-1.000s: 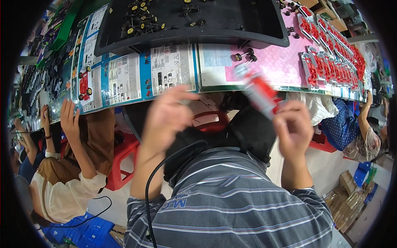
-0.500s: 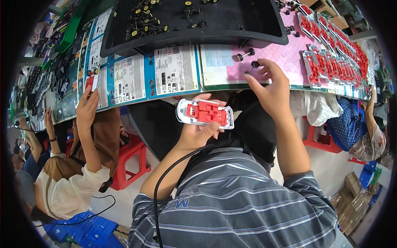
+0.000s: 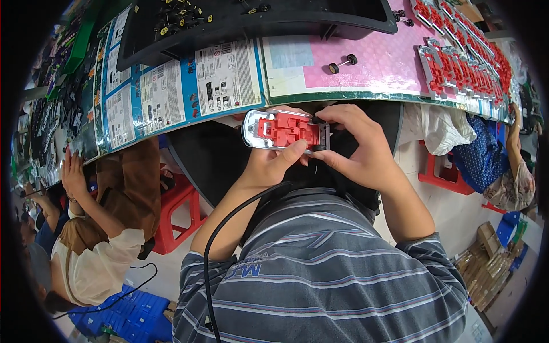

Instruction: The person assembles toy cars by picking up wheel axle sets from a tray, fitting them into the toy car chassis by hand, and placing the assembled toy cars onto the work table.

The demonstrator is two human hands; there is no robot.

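From my remote seat, the counter (image 3: 366,74) with its pink mat curves across twelve o'clock, carrying a black tray (image 3: 257,23) of small parts at eleven and rows of red pieces (image 3: 457,63) at two. Just below its edge, near centre, the red-and-grey toy chassis (image 3: 285,130) sits gripped in my left hand (image 3: 273,166), thumb curled over its lower edge. My right hand (image 3: 357,146) pinches a black wheel axle (image 3: 320,134) at the chassis's three-o'clock end (two loose wheels (image 3: 342,63) lie on the mat).

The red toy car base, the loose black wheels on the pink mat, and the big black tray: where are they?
toy car base (image 3: 284,129), head view, middle of its red underside
black wheels (image 3: 342,63), head view, axle between them
black tray (image 3: 274,26), head view, front wall
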